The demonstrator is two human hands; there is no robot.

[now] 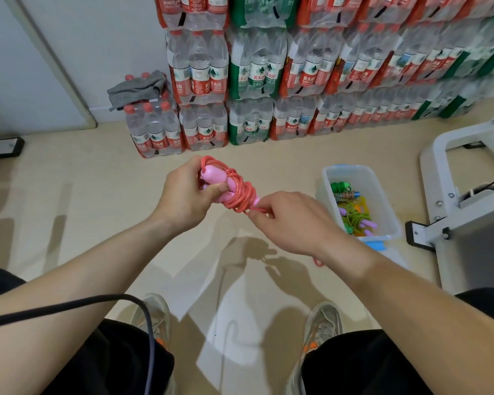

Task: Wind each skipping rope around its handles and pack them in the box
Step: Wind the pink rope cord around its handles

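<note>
My left hand [187, 192] grips the pink handles [216, 178] of a skipping rope, with the red rope [240, 195] wound around them in several loops. My right hand [288, 218] pinches the loose end of the red rope just below the bundle; a short piece of rope shows under my right wrist. A clear plastic box [382, 201] stands on the floor to the right. Inside it lie wound ropes: a green one with purple handles [357, 220] and others, green and dark, further back.
Shrink-wrapped packs of water bottles [268, 81] are stacked along the far wall, a grey cloth [137, 89] on the left pack. A white metal frame [468, 195] stands right of the box. A black cable [97, 303] crosses my left forearm. My shoes and knees are below.
</note>
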